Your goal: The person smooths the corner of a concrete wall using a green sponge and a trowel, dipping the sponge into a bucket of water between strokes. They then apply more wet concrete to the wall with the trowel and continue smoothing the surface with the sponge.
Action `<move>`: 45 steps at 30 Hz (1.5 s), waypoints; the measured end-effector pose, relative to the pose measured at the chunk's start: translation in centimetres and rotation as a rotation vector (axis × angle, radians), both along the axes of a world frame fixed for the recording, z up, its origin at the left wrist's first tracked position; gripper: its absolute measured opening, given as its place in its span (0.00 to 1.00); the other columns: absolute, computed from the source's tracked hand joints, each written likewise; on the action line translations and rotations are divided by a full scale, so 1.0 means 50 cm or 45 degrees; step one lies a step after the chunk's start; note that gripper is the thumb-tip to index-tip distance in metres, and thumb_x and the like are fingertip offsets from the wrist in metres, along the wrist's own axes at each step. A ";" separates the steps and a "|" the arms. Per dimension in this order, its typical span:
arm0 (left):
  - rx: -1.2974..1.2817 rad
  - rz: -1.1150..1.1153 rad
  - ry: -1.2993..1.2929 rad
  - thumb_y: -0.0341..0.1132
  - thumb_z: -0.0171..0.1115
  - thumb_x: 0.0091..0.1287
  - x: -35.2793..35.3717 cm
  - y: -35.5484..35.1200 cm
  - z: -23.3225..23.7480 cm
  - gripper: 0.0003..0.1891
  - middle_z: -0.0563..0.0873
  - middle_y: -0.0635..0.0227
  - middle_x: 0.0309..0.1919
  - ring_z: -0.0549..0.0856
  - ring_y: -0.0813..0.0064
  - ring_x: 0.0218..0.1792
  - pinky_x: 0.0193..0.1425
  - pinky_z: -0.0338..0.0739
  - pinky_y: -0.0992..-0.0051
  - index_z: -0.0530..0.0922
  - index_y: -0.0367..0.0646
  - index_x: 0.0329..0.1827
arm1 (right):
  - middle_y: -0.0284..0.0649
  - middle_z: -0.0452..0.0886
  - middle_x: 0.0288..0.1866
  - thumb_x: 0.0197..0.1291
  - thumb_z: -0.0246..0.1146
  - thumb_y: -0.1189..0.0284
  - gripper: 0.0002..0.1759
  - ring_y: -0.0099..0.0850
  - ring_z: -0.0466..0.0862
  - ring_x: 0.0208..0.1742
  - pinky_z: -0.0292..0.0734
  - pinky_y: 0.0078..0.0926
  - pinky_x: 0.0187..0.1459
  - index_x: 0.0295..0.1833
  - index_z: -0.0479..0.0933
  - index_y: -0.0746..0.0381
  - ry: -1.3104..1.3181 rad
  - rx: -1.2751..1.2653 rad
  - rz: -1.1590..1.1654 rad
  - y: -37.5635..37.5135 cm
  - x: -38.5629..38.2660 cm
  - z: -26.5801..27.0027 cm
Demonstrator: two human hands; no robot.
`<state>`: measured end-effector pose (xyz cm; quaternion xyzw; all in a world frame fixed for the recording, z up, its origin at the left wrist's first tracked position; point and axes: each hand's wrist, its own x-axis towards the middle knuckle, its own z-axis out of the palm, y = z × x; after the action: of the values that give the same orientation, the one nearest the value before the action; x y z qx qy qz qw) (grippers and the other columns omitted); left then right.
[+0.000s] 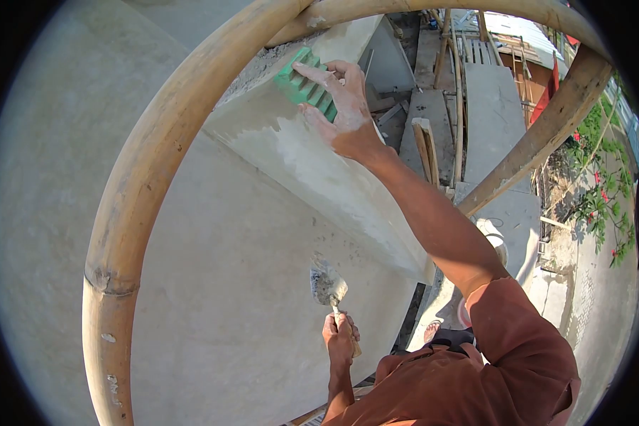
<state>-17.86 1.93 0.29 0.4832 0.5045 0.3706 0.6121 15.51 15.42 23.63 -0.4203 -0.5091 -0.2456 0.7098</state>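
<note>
My left hand (pixel 339 337) low, close to my chest; grip closed round handle of trowel (pixel 328 285), blade up, grey mortar on it, just beside plastered wall (pixel 227 319); my right hand (pixel 344 106) stretched up and out, grip holding green float (pixel 304 86), fingers spread over its ribbed back, float pressed flat on upper end of sloping plastered ledge (pixel 312 170); curved bamboo pole (pixel 131 213) across my view at left; far below, concrete slabs and red-flowered shrub (pixel 603 192).
</note>
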 end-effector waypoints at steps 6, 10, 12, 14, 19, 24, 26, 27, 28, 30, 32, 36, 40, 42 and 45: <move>0.031 0.004 -0.012 0.32 0.50 0.79 0.005 -0.007 0.003 0.07 0.76 0.68 0.29 0.74 0.80 0.21 0.24 0.72 0.76 0.71 0.36 0.48 | 0.49 0.69 0.59 0.59 0.70 0.74 0.33 0.44 0.69 0.61 0.65 0.39 0.67 0.71 0.75 0.50 0.251 -0.291 -0.112 -0.007 0.010 -0.061; 0.039 -0.026 -0.007 0.32 0.50 0.79 0.005 -0.006 0.003 0.07 0.76 0.68 0.29 0.74 0.80 0.21 0.23 0.72 0.76 0.71 0.36 0.48 | 0.49 0.69 0.59 0.58 0.70 0.74 0.32 0.44 0.69 0.61 0.65 0.39 0.67 0.71 0.75 0.50 0.233 -0.106 -0.050 -0.011 -0.002 -0.038; 0.008 -0.023 -0.008 0.32 0.50 0.79 -0.001 -0.003 0.002 0.07 0.76 0.68 0.29 0.74 0.80 0.21 0.23 0.72 0.76 0.71 0.36 0.48 | 0.49 0.69 0.58 0.58 0.71 0.73 0.33 0.45 0.69 0.61 0.64 0.40 0.67 0.71 0.76 0.49 0.109 -0.035 0.024 0.002 -0.022 -0.015; 0.015 -0.031 0.002 0.32 0.50 0.79 -0.004 -0.007 0.007 0.07 0.76 0.68 0.29 0.74 0.80 0.21 0.23 0.72 0.76 0.71 0.36 0.49 | 0.49 0.69 0.58 0.58 0.71 0.73 0.33 0.45 0.69 0.61 0.64 0.40 0.67 0.71 0.76 0.49 0.074 -0.076 -0.088 0.002 -0.025 -0.026; 0.011 -0.008 -0.024 0.32 0.49 0.79 0.000 -0.004 -0.002 0.07 0.76 0.68 0.30 0.75 0.80 0.21 0.23 0.72 0.77 0.71 0.35 0.49 | 0.49 0.68 0.59 0.57 0.70 0.74 0.34 0.45 0.69 0.62 0.64 0.41 0.67 0.71 0.75 0.49 0.127 -0.294 -0.152 -0.009 0.003 -0.071; 0.039 -0.050 -0.039 0.32 0.49 0.79 -0.002 -0.004 0.004 0.07 0.76 0.67 0.30 0.75 0.80 0.21 0.23 0.73 0.77 0.71 0.36 0.49 | 0.49 0.68 0.57 0.57 0.69 0.75 0.35 0.45 0.69 0.61 0.64 0.40 0.67 0.72 0.74 0.48 0.142 0.010 0.063 -0.015 -0.024 -0.020; 0.031 -0.051 -0.044 0.32 0.49 0.79 -0.001 -0.006 0.008 0.07 0.76 0.68 0.30 0.75 0.80 0.21 0.23 0.73 0.77 0.71 0.36 0.49 | 0.49 0.68 0.57 0.56 0.69 0.75 0.35 0.45 0.69 0.60 0.64 0.39 0.67 0.72 0.74 0.48 0.113 -0.014 0.047 -0.001 -0.037 -0.018; 0.027 -0.048 -0.052 0.32 0.50 0.79 -0.001 -0.006 0.009 0.07 0.76 0.68 0.30 0.75 0.80 0.21 0.23 0.72 0.77 0.71 0.36 0.49 | 0.48 0.68 0.56 0.56 0.69 0.75 0.36 0.45 0.69 0.60 0.65 0.39 0.67 0.72 0.74 0.48 0.084 -0.035 0.035 0.008 -0.041 -0.022; 0.033 -0.045 -0.053 0.32 0.50 0.79 0.000 -0.003 0.008 0.07 0.76 0.68 0.30 0.75 0.80 0.21 0.23 0.72 0.77 0.71 0.36 0.49 | 0.48 0.68 0.56 0.56 0.69 0.75 0.36 0.45 0.69 0.60 0.65 0.39 0.67 0.72 0.74 0.48 0.082 -0.029 0.038 0.009 -0.036 -0.030; 0.019 -0.012 -0.061 0.32 0.50 0.79 0.000 -0.005 0.002 0.07 0.76 0.68 0.30 0.74 0.80 0.20 0.23 0.72 0.77 0.71 0.36 0.49 | 0.48 0.68 0.56 0.56 0.69 0.75 0.35 0.45 0.69 0.59 0.65 0.39 0.67 0.72 0.74 0.48 0.084 -0.236 -0.071 -0.006 -0.016 -0.060; 0.019 -0.007 -0.040 0.32 0.50 0.79 -0.001 -0.006 0.001 0.07 0.76 0.68 0.30 0.74 0.80 0.20 0.23 0.72 0.76 0.71 0.36 0.48 | 0.48 0.68 0.56 0.56 0.69 0.75 0.35 0.45 0.69 0.59 0.65 0.39 0.66 0.72 0.74 0.48 0.130 -0.290 -0.078 -0.018 -0.002 -0.083; 0.032 -0.033 -0.029 0.32 0.50 0.79 0.000 -0.003 0.007 0.07 0.76 0.68 0.30 0.74 0.80 0.20 0.23 0.72 0.76 0.71 0.36 0.48 | 0.50 0.67 0.57 0.57 0.68 0.75 0.34 0.46 0.69 0.60 0.64 0.40 0.66 0.72 0.74 0.49 0.136 -0.149 -0.015 -0.026 -0.015 -0.034; 0.021 -0.037 0.019 0.32 0.50 0.79 -0.002 -0.004 0.022 0.07 0.76 0.68 0.30 0.74 0.80 0.21 0.23 0.72 0.76 0.71 0.36 0.48 | 0.51 0.66 0.59 0.58 0.68 0.75 0.33 0.45 0.69 0.60 0.63 0.39 0.67 0.71 0.74 0.49 0.075 -0.156 -0.027 -0.013 -0.040 -0.048; 0.013 -0.028 -0.029 0.32 0.50 0.79 0.000 -0.004 0.011 0.07 0.76 0.68 0.29 0.74 0.80 0.21 0.24 0.72 0.76 0.70 0.37 0.48 | 0.50 0.66 0.59 0.58 0.68 0.75 0.33 0.45 0.69 0.60 0.63 0.39 0.67 0.71 0.74 0.49 0.065 -0.197 -0.102 -0.018 -0.014 -0.081; 0.002 -0.029 0.008 0.32 0.50 0.79 -0.006 0.000 0.000 0.06 0.76 0.68 0.30 0.75 0.79 0.21 0.24 0.72 0.75 0.71 0.38 0.47 | 0.48 0.67 0.58 0.59 0.68 0.75 0.33 0.44 0.69 0.60 0.64 0.39 0.66 0.72 0.74 0.49 0.235 -0.435 -0.055 -0.024 0.009 -0.112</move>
<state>-18.17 1.94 0.29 0.4903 0.5006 0.3626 0.6144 15.98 14.22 18.04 -0.5664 -0.4668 -0.1312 0.6664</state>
